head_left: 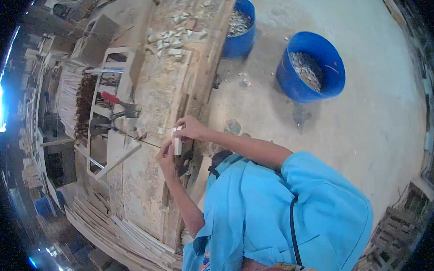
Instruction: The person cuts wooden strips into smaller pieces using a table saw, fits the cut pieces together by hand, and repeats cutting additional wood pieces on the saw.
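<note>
My left hand (166, 160) and my right hand (191, 128) meet over the near edge of the workbench. Between them is a small pale wooden block (177, 146), possibly more than one piece pressed together. Fingers of my right hand close on its upper part, while my left hand pinches it from the other side. Just beyond my hands lies a small wood chip (160, 130) on the dusty workbench (149, 92). Farther off, a clamp with a red handle (110, 97) stands by a wooden frame (99, 111).
Small wooden offcuts (171, 38) lie heaped along the bench. A blue bin (284, 67) with wood scraps stands on the floor (371, 114), and another blue bin (242, 46) sits against the bench. Long wooden strips (129, 236) are stacked at the bench's other end.
</note>
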`<state>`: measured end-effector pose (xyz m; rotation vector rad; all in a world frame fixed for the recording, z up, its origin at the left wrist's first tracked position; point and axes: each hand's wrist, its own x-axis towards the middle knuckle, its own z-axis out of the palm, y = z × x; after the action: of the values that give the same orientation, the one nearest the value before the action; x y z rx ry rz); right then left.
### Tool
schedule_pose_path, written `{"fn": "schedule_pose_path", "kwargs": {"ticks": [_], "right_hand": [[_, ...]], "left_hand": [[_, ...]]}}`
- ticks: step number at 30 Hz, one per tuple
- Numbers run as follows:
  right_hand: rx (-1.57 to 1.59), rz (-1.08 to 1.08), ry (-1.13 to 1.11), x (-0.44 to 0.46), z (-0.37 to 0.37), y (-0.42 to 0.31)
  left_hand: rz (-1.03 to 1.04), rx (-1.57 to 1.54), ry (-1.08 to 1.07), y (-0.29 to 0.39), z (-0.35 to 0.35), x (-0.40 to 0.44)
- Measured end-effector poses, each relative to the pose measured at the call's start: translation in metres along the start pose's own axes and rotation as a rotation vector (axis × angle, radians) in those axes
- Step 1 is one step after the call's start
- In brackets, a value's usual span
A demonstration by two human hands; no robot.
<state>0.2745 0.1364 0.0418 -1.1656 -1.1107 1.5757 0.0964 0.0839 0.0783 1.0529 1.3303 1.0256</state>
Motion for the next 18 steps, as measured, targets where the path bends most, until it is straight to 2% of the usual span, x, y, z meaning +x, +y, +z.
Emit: {"fn": "schedule_pose_path", "kwargs": {"ticks": [1,2,3,6,9,14,15,18], "right_hand": [[0.011,-0.026,-0.004,0.000,-0.003,0.005],[0.024,-0.049,-0.011,-0.003,-0.004,0.010],[0.133,0.077,-0.043,-0.011,-0.005,-0.002],[-0.020,-0.066,0.020,-0.010,0.000,0.003],[-0.011,-0.150,0.015,-0.004,0.000,0.003],[0.350,0.019,-0.053,0.016,-0.029,0.002],[0.421,0.033,-0.045,0.019,-0.041,-0.003],[0.589,0.073,-0.009,0.021,-0.062,-0.023]], "left_hand": [[0.048,0.169,-0.041,-0.003,-0.004,-0.001],[0.004,0.149,-0.071,-0.007,-0.009,-0.001],[-0.038,0.127,-0.096,-0.009,-0.013,-0.001],[-0.091,0.116,-0.135,-0.012,-0.020,0.000],[-0.089,0.045,-0.139,-0.007,-0.020,0.003],[-0.006,0.112,-0.060,0.006,-0.050,0.013],[0.011,-0.060,-0.041,0.019,-0.047,0.013],[-0.054,-0.069,0.076,0.034,-0.083,0.019]]}}
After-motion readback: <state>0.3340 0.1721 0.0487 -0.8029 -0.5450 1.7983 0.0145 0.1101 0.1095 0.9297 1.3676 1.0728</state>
